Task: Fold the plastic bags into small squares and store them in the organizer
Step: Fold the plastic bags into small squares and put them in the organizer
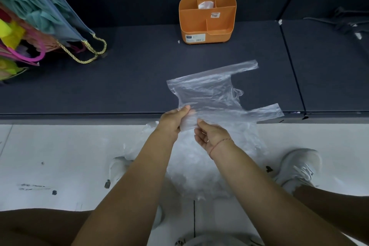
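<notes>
Pinching one bag (211, 94) before one organizer (199, 30)

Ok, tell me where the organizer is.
Head view, top centre: the orange organizer stands on the dark shelf, beyond the clear bag, right of the gift bags.

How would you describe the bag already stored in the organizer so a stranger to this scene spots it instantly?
On the dark shelf stands an orange organizer. In its small middle compartment along the far wall sits the folded bag, a compact whitish bundle. Unlike the flat clear bag spread at the shelf's front, it is folded small and tucked inside.
</notes>
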A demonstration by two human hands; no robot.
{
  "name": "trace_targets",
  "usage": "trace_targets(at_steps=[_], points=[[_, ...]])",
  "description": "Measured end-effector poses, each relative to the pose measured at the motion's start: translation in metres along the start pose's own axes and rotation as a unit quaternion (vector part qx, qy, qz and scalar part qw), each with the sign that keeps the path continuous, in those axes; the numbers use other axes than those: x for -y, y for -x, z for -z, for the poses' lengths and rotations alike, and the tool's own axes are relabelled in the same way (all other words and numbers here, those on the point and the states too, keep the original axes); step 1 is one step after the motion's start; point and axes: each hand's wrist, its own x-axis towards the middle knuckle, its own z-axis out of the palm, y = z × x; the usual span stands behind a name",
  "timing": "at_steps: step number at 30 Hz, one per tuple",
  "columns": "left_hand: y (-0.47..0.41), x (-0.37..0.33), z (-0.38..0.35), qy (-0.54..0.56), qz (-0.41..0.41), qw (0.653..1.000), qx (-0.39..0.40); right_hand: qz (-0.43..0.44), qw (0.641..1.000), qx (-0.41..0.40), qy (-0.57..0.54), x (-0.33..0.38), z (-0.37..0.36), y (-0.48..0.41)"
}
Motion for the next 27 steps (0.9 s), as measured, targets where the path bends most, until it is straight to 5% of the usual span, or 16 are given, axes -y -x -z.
trace_targets(at_steps=[11, 27], points=[[-0.020, -0.059, -0.007, 0.168, 0.025, 0.984, -0.046, -0.007, 0.999, 0.051, 0.004, -0.012, 0.043, -0.007], [-0.050, -0.083, -0.017, 0.041, -0.099, 0.990, -0.090, 0.000, 0.996, 0.088, -0.009, -0.015, 0.018, -0.019]])
